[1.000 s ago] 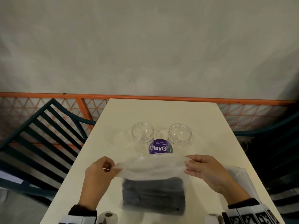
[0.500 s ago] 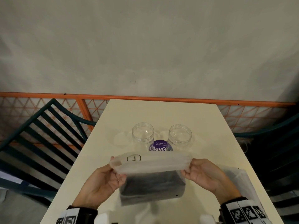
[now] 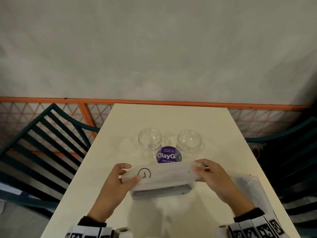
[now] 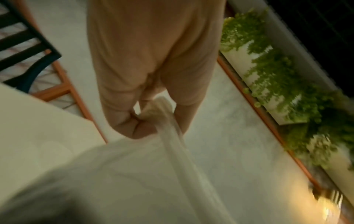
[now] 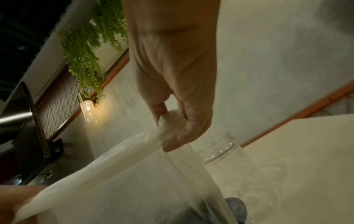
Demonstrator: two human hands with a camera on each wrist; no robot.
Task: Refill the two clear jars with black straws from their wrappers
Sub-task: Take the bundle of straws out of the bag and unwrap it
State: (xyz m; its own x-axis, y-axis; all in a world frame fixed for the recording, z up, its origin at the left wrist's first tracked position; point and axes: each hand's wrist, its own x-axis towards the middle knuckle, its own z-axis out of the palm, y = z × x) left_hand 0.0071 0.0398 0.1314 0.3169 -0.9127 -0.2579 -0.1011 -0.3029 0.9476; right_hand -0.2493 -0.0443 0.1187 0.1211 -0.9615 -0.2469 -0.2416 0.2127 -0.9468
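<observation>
Head view: a straw wrapper (image 3: 163, 179) is being held over the table (image 3: 171, 117).
Its ends are being pinched by the left hand (image 3: 118, 182) at 9 o'clock and the right hand (image 3: 214, 177) at 3 o'clock; two jars (image 3: 150, 143) are standing open at 12 o'clock.

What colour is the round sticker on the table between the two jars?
Purple with white lettering; the sticker shows best in the head view.
</observation>
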